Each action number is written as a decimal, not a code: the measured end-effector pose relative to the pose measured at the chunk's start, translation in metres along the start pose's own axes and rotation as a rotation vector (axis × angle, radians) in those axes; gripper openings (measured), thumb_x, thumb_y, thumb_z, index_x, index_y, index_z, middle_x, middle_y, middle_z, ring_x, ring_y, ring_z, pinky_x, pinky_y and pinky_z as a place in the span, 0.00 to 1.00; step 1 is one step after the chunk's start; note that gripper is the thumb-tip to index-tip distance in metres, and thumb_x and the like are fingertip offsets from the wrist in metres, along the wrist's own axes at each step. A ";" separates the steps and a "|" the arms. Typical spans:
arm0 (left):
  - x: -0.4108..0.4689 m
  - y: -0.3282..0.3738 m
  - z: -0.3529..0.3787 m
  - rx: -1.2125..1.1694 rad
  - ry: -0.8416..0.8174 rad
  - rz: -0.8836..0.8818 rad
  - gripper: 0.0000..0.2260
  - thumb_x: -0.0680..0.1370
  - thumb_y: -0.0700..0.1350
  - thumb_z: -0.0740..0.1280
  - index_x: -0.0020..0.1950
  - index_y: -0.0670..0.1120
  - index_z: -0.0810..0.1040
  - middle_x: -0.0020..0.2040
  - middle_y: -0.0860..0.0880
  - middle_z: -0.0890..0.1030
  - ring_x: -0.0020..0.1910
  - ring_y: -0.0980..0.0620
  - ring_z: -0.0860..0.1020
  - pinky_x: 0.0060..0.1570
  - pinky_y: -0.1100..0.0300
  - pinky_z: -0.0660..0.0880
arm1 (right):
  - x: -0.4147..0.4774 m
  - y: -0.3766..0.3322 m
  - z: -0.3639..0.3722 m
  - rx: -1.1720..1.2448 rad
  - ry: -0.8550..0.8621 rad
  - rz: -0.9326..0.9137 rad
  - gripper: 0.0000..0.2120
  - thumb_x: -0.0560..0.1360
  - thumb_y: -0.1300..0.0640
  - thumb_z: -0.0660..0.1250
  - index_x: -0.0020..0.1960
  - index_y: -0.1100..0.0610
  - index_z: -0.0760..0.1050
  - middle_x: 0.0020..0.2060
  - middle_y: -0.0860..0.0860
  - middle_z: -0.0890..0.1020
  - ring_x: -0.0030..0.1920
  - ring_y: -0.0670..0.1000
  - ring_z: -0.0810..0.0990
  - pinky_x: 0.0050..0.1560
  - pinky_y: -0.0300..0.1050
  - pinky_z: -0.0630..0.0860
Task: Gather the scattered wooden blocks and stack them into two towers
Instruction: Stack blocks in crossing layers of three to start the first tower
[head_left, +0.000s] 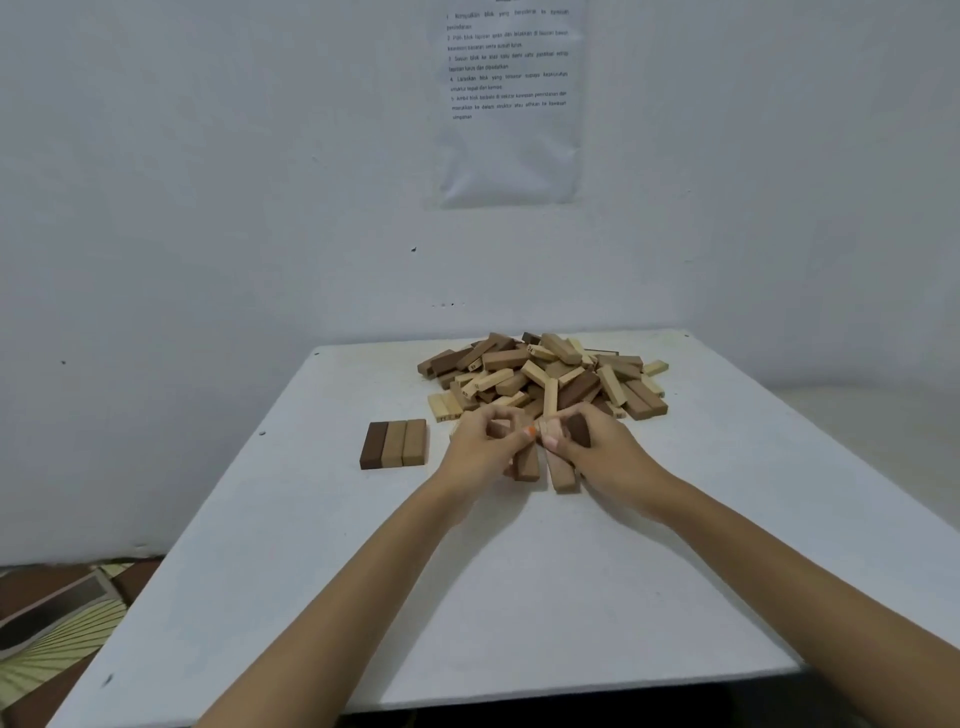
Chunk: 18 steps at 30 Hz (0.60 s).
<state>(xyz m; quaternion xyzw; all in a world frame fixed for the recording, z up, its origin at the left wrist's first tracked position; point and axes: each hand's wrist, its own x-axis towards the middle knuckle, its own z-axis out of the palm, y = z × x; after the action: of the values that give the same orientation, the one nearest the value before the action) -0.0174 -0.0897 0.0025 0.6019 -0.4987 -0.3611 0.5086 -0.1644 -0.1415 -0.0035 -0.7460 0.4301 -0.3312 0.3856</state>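
Observation:
A heap of several loose wooden blocks (545, 374), light and dark, lies at the far middle of the white table (519, 571). Left of my hands, three blocks (394, 443) lie flat side by side as one layer, the left one dark brown. At the heap's near edge, my left hand (480, 447) curls its fingers round a brown block (527, 462). My right hand (597, 447) grips a lighter block (562, 474) and a dark one (577, 430). Both hands meet thumb to thumb, and the held blocks' far ends are hidden.
The table stands against a pale wall with a printed sheet (506, 98) taped above. A patterned floor mat (57, 618) shows past the table's left edge. The near edge of the table runs just below my forearms.

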 end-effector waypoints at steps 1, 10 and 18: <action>-0.001 -0.003 0.001 0.027 0.000 0.004 0.11 0.78 0.43 0.68 0.60 0.44 0.76 0.43 0.48 0.75 0.40 0.55 0.75 0.39 0.63 0.74 | -0.002 0.002 0.002 0.008 -0.007 0.015 0.09 0.78 0.57 0.67 0.57 0.57 0.73 0.47 0.50 0.78 0.49 0.49 0.76 0.41 0.36 0.69; -0.008 -0.019 0.003 0.146 -0.002 0.092 0.01 0.78 0.45 0.68 0.49 0.50 0.77 0.40 0.53 0.77 0.38 0.57 0.75 0.39 0.68 0.71 | -0.007 0.009 0.011 -0.166 0.051 -0.052 0.10 0.77 0.51 0.68 0.51 0.58 0.76 0.46 0.55 0.78 0.45 0.50 0.75 0.37 0.34 0.67; -0.001 -0.032 0.004 0.329 0.074 0.140 0.08 0.78 0.47 0.66 0.50 0.43 0.81 0.45 0.49 0.78 0.42 0.54 0.75 0.38 0.67 0.67 | -0.007 0.013 0.006 -0.268 0.091 -0.107 0.17 0.75 0.50 0.70 0.35 0.58 0.69 0.38 0.55 0.72 0.38 0.45 0.68 0.36 0.32 0.66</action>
<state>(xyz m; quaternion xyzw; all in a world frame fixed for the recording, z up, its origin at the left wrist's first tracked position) -0.0143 -0.0901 -0.0292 0.6536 -0.5727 -0.2158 0.4452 -0.1673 -0.1374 -0.0183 -0.7970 0.4471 -0.3244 0.2443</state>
